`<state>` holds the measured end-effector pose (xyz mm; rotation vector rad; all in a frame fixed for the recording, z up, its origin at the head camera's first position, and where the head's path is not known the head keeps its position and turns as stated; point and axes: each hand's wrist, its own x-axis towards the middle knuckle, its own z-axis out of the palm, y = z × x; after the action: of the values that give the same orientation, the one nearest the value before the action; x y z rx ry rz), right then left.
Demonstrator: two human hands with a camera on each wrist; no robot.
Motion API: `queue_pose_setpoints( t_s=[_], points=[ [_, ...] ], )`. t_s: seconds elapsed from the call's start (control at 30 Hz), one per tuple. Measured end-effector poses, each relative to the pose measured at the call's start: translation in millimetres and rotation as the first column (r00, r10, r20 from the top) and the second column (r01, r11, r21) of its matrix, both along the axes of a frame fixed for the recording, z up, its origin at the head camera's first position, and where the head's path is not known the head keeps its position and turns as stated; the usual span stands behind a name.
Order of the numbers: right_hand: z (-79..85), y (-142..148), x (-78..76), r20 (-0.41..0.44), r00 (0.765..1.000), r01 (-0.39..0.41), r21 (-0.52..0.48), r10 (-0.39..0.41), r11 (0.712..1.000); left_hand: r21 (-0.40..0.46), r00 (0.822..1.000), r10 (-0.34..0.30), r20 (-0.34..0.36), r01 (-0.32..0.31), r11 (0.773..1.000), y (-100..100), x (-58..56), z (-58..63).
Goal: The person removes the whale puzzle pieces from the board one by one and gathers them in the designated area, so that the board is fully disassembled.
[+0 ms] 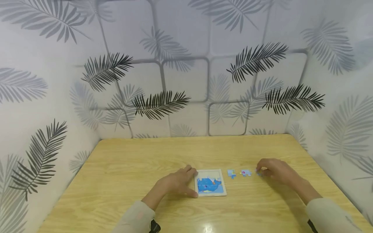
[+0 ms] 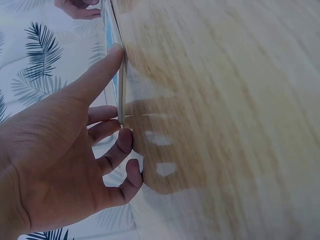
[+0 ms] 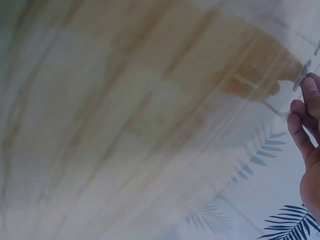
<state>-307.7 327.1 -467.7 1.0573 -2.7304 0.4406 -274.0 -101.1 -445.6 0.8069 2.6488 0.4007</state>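
Note:
A square puzzle board [image 1: 210, 194] with a pale frame lies on the table, a blue whale picture partly filling it. My left hand [image 1: 178, 182] holds its left side, the thumb at the near corner and the fingers toward the far one. In the left wrist view, that thumb [image 2: 107, 65] lies on the frame's edge. To the right, my right hand [image 1: 275, 170] pinches a small blue puzzle piece [image 1: 258, 172] close over the tabletop. The right wrist view has this piece edge-on at the fingertips [image 3: 311, 86]. Two loose pieces lie between board and hand: one blue [image 1: 231, 173], one with a pink swirl [image 1: 246, 172].
The wood-grain table [image 1: 151, 155] reaches back to a wall [image 1: 186, 119] covered in leaf-patterned paper, with more such wall on both sides. Light sleeves cover both forearms, and a dark strap shows near each sleeve.

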Motion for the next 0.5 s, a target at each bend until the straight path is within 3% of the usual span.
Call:
queue_pose_setpoints(
  t_s=[0.5],
  points=[
    [1.8, -1.3, -1.4, -0.045, 0.999, -0.024, -0.011, 0.023, 1.0, -0.001, 1.0, -0.006, 0.001, 0.006, 1.0, 1.9, 0.1, 0.8]
  ],
)
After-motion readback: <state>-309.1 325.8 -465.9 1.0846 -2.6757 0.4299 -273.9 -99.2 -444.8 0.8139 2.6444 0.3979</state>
